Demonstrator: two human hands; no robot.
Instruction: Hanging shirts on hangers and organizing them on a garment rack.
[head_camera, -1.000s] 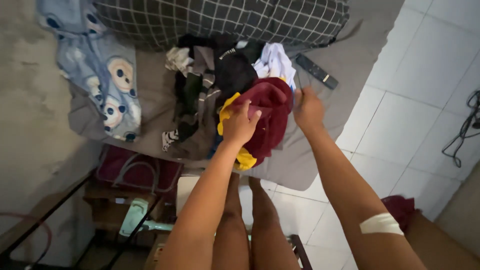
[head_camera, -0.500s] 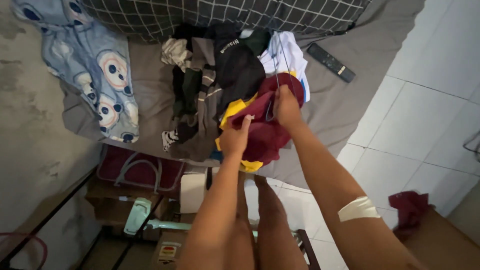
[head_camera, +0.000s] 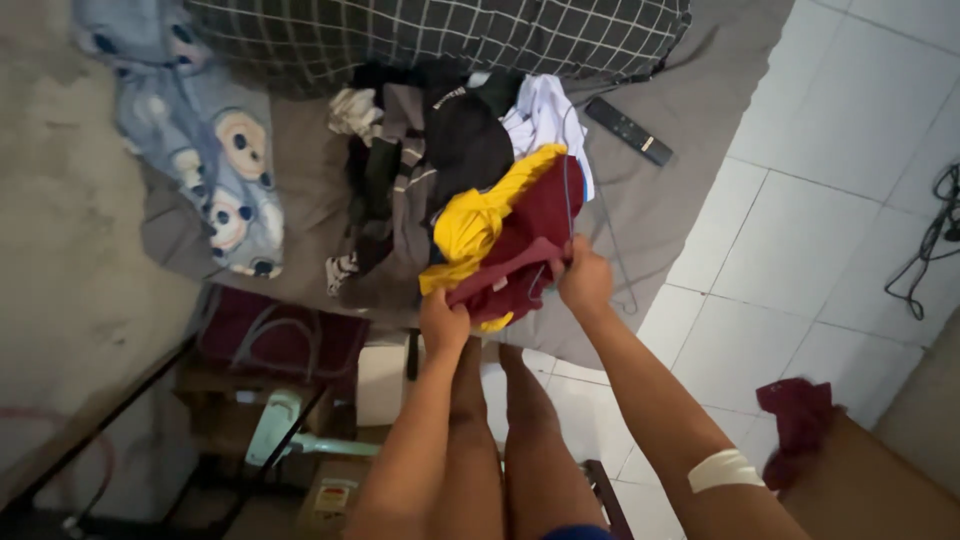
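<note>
Both hands (head_camera: 445, 325) (head_camera: 583, 282) bunch soft maroon-and-yellow garment (head_camera: 510, 240) (crumpled folds).

One head-worn camera looks steeply down, close over the bed (head_camera: 690, 130).

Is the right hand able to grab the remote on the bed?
Probably yes. The remote lies bare on the grey sheet, nothing covering it. But the right hand is full now, gripping the maroon garment.
</note>
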